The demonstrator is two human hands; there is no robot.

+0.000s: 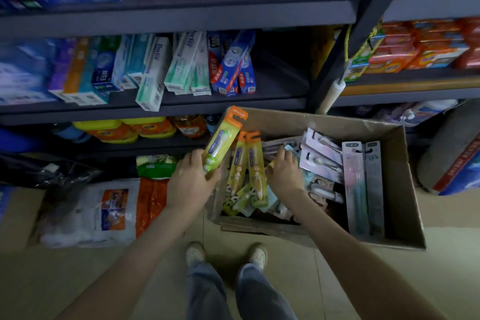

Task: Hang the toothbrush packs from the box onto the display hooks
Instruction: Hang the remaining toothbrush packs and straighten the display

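Reaching down with both forearms point(135, 249). Gripping green toothbrush pack point(224, 138) in left hand point(191, 184), fingers wrapping its lower end, hang-tab pointing up beyond fingertips, probably for hooking. Digging right hand point(284, 173) into box point(405, 189), fingers curling among packs point(253, 163); grasp unclear.
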